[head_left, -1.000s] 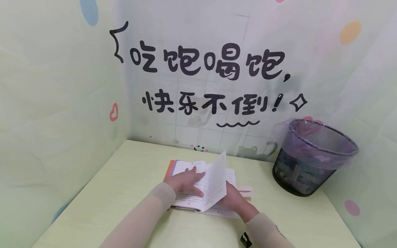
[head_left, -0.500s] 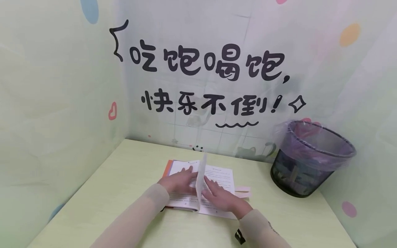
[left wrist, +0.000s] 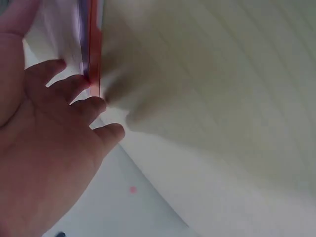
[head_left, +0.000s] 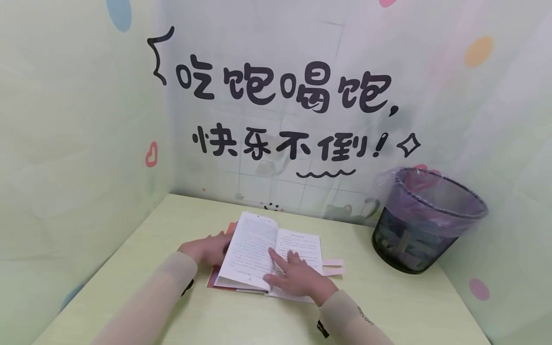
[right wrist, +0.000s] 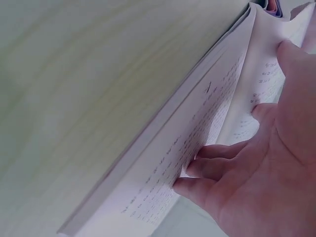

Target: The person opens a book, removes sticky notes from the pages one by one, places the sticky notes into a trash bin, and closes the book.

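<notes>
An open book with printed pages lies on the table, its orange and purple cover edge showing at the left. One left-side page stands slightly lifted off the stack. My left hand is at the book's left edge, its fingertips partly hidden behind that page. In the left wrist view, the fingers touch the cover's edge, loosely extended. My right hand rests spread on the pages near the spine. The right wrist view shows its fingertips on the printed paper.
Two pink paper strips stick out from the book's right side. A dark bin with a purple plastic liner stands at the back right. Decorated sheets wall in the pale wooden table at the back and sides.
The upright page has turned over from right to left. My left hand has moved left, off the pages to the book's edge. My right hand followed the page to the spine.
</notes>
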The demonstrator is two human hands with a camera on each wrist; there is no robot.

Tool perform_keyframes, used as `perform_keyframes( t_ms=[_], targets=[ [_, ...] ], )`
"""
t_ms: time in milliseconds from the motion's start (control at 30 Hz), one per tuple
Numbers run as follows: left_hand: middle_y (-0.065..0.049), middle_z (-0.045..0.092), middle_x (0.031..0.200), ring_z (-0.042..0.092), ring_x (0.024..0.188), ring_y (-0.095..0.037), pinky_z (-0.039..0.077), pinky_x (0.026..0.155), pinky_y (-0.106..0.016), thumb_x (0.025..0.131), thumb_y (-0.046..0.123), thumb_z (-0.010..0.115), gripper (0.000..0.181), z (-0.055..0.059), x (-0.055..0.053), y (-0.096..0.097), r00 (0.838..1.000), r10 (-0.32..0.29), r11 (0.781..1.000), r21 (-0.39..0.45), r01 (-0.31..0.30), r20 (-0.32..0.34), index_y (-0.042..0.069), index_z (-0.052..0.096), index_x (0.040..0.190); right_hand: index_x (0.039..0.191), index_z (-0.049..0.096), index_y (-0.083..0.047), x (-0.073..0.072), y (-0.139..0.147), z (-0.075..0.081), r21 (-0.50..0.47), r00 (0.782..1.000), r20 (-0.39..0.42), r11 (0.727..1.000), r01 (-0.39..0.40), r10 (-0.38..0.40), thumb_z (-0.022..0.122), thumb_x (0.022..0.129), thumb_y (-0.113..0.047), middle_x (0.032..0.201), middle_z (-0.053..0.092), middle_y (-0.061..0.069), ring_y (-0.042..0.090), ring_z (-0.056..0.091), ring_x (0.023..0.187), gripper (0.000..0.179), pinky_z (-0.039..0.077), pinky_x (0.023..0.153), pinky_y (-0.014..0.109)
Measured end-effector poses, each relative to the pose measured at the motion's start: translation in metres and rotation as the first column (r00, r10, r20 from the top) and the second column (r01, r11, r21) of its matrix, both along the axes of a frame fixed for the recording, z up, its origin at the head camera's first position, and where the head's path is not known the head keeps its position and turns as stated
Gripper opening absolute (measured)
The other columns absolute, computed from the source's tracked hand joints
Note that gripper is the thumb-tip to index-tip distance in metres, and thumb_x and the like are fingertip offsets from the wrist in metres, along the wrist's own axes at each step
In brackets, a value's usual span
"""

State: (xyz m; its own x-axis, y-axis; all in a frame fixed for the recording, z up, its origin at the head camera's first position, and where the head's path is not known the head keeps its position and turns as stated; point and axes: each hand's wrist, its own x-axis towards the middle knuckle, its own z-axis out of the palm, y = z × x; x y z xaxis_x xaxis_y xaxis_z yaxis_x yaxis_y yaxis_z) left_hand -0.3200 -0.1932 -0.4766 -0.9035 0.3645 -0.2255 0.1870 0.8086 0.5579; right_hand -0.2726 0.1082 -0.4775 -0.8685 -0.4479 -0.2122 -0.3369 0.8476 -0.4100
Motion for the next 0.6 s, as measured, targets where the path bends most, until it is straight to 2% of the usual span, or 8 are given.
perform_keyframes(
  t_ms=[67, 133, 200, 300, 367, 433, 533, 600],
  targets=[
    [-0.017, 0.052, 0.166, 0.042, 0.156, -0.048, 0.03, 0.129, -0.072, 0.102, 0.027, 0.076, 0.072, 0.004, -0.004, -0.007, 0.999, -0.015, 0.998, -0.056, 0.013, -0.03, 0.018, 0.047, 0.167, 0.175, 0.024, -0.044, 0.001, -0.002, 0.001, 0.005, 1.0, -0.004, 1.0, 0.005, -0.005, 0.053, 0.105, -0.075, 0.177, 0.025, 0.033, 0.056, 0.022, 0.166, 0.082, 0.03, 0.127, 0.079],
    [-0.018, 0.054, 0.163, 0.047, 0.153, -0.044, 0.035, 0.128, -0.069, 0.104, 0.02, 0.074, 0.068, 0.009, -0.006, -0.007, 0.998, 0.032, 0.997, -0.071, -0.036, -0.062, 0.014, 0.047, 0.167, 0.175, 0.025, -0.044, 0.001, -0.003, 0.001, 0.006, 1.0, -0.011, 1.0, 0.006, -0.006, 0.053, 0.104, -0.075, 0.177, 0.025, 0.034, 0.056, 0.023, 0.166, 0.082, 0.03, 0.127, 0.079],
    [-0.021, 0.054, 0.162, 0.05, 0.15, -0.043, 0.037, 0.129, -0.065, 0.11, 0.017, 0.063, 0.06, 0.013, -0.009, -0.002, 0.988, 0.069, 0.995, -0.065, -0.078, -0.139, 0.006, 0.045, 0.167, 0.175, 0.025, -0.044, 0.001, -0.003, 0.0, 0.004, 1.0, -0.016, 1.0, 0.007, -0.007, 0.053, 0.104, -0.075, 0.177, 0.026, 0.035, 0.056, 0.023, 0.166, 0.082, 0.031, 0.126, 0.079],
    [-0.024, 0.04, 0.174, 0.035, 0.164, -0.047, 0.027, 0.135, -0.064, 0.113, 0.018, 0.056, 0.061, 0.018, -0.012, 0.014, 0.97, 0.104, 0.994, 0.007, -0.105, -0.22, 0.002, 0.039, 0.169, 0.175, 0.024, -0.044, 0.0, -0.004, -0.002, 0.006, 1.0, -0.026, 1.0, 0.005, -0.005, 0.052, 0.104, -0.076, 0.176, 0.026, 0.035, 0.056, 0.024, 0.165, 0.082, 0.033, 0.125, 0.079],
    [-0.024, 0.038, 0.176, 0.032, 0.165, -0.046, 0.026, 0.136, -0.063, 0.111, 0.023, 0.061, 0.066, 0.02, -0.01, 0.026, 0.971, 0.046, 0.999, 0.036, -0.039, -0.234, 0.001, 0.038, 0.169, 0.175, 0.024, -0.044, 0.0, -0.004, -0.002, 0.008, 1.0, -0.03, 1.0, 0.004, -0.004, 0.051, 0.104, -0.076, 0.176, 0.026, 0.034, 0.057, 0.025, 0.165, 0.082, 0.034, 0.124, 0.08],
    [-0.018, 0.033, 0.179, 0.027, 0.168, -0.043, 0.022, 0.137, -0.062, 0.106, 0.031, 0.072, 0.078, 0.02, -0.007, 0.039, 0.982, -0.029, 0.998, 0.047, 0.038, -0.186, 0.007, 0.037, 0.171, 0.175, 0.024, -0.044, 0.001, -0.004, -0.002, 0.01, 0.999, -0.032, 1.0, 0.002, -0.002, 0.05, 0.104, -0.076, 0.177, 0.026, 0.034, 0.057, 0.025, 0.165, 0.082, 0.035, 0.123, 0.08],
    [-0.011, 0.026, 0.183, 0.019, 0.171, -0.041, 0.019, 0.138, -0.064, 0.098, 0.044, 0.082, 0.093, 0.02, -0.001, 0.055, 0.983, -0.141, 0.99, 0.004, 0.143, -0.116, 0.014, 0.036, 0.173, 0.175, 0.025, -0.043, 0.001, -0.003, -0.002, 0.01, 0.999, -0.035, 1.0, -0.001, 0.001, 0.05, 0.105, -0.076, 0.177, 0.027, 0.033, 0.056, 0.025, 0.165, 0.081, 0.034, 0.123, 0.08],
    [-0.009, 0.023, 0.184, 0.017, 0.171, -0.042, 0.019, 0.138, -0.064, 0.095, 0.047, 0.085, 0.098, 0.02, 0.002, 0.063, 0.981, -0.173, 0.985, -0.031, 0.171, -0.09, 0.016, 0.035, 0.173, 0.175, 0.025, -0.042, 0.002, -0.002, -0.002, 0.011, 0.999, -0.04, 1.0, -0.006, 0.006, 0.05, 0.105, -0.075, 0.177, 0.027, 0.033, 0.056, 0.026, 0.165, 0.081, 0.035, 0.123, 0.079]
  ],
)
